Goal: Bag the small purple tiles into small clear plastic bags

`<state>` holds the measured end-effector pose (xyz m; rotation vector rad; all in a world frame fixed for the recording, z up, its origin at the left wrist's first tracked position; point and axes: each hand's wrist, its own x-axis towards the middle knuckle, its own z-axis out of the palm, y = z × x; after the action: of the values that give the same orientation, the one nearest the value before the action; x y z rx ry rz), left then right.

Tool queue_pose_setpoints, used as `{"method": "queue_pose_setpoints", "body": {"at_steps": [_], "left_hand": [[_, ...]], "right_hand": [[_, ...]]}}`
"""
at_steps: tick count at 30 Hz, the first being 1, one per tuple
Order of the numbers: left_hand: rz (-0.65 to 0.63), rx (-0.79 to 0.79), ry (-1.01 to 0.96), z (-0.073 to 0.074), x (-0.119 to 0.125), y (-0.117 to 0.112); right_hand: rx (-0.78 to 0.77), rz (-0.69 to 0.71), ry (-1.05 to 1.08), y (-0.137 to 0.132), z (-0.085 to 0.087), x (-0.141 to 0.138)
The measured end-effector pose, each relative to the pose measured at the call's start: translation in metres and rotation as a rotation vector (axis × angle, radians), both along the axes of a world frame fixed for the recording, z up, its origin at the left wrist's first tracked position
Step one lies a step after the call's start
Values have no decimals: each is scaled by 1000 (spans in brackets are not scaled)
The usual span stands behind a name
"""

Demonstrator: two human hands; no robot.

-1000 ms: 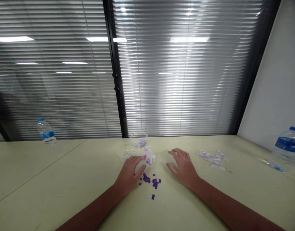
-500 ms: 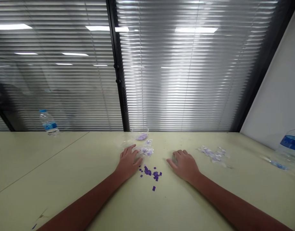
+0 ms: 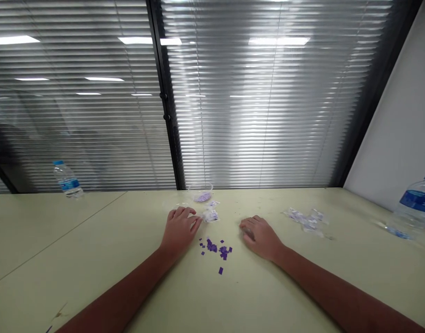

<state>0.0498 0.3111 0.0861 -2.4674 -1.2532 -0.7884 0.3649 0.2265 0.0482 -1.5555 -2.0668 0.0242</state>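
My left hand (image 3: 181, 229) lies over the table, thumb and forefinger drawn together at the near left edge of a clear plastic bag (image 3: 210, 215) of pale purple and white bits. The fingertips seem to pinch that edge. To the right, my right hand (image 3: 261, 237) rests on the table with curled fingers and the thumb near the forefinger. A greyish patch shows in the gap, but I cannot make out whether something is held. Between the hands lie small dark purple square pieces (image 3: 212, 246), loosely scattered, with one single square (image 3: 221, 270) nearer to me.
A clear round tub (image 3: 200, 187) with pale purple bits stands at the table's back edge. Another clear bag (image 3: 307, 219) of pale bits lies at right. Water bottles stand at back left (image 3: 68, 181) and far right (image 3: 415, 206). Blinds and a wall border the table (image 3: 94, 245).
My left thumb has moved up toward the forefinger, and the clear bag beside it has shifted slightly. My right thumb and fingers have drawn closer together. The view has turned slightly.
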Motion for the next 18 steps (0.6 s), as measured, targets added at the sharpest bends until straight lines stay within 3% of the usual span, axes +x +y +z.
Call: {"method": "queue_pose_setpoints", "body": {"at_steps": [5,18], "left_hand": [[-9,-16,57,1,0,-1],[-5,-64,39,2,1,-2]], "right_hand": [[-72,116,-17,-1,0,3],[1,-35,-35,-3,2,-4]]}}
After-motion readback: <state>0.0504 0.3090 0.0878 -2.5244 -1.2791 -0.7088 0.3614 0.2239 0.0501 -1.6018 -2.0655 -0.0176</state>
